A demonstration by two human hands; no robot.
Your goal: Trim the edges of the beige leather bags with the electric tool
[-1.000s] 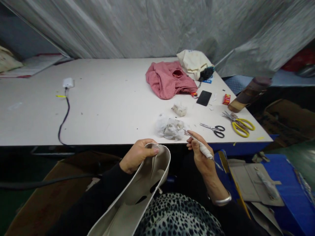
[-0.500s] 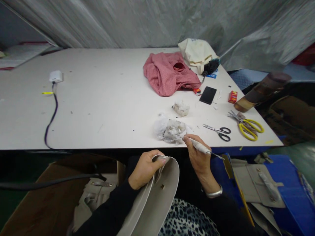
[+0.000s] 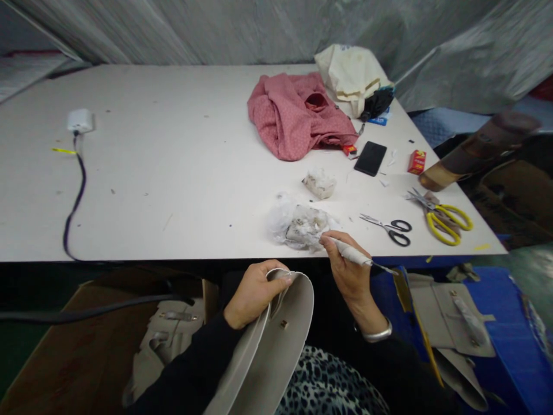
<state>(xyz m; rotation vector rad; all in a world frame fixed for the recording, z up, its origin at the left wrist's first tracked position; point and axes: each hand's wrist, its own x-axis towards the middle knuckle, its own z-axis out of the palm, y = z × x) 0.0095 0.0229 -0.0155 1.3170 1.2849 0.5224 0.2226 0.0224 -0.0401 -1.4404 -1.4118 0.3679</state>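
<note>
My left hand pinches the top edge of a beige leather-like bag piece, a curved flap with a small gold metal fitting inside. It lies across my lap at the table's front edge. In my right hand is a thin metal tool with a white wrapped handle, one thin end pointing back to the right. Its front end is at a stained white wad lying on crumpled clear plastic; whether it touches is unclear. Just behind sits a second whitish lump.
Black-handled scissors and yellow-handled scissors lie to the right. Beyond are a phone, a red box, a brown bottle and pink cloth. A charger with cable is left. Beige bags lie right, below the table.
The view has shifted slightly, so the table items appear higher and more spread out. Both hands keep nearly the same hold and position.
</note>
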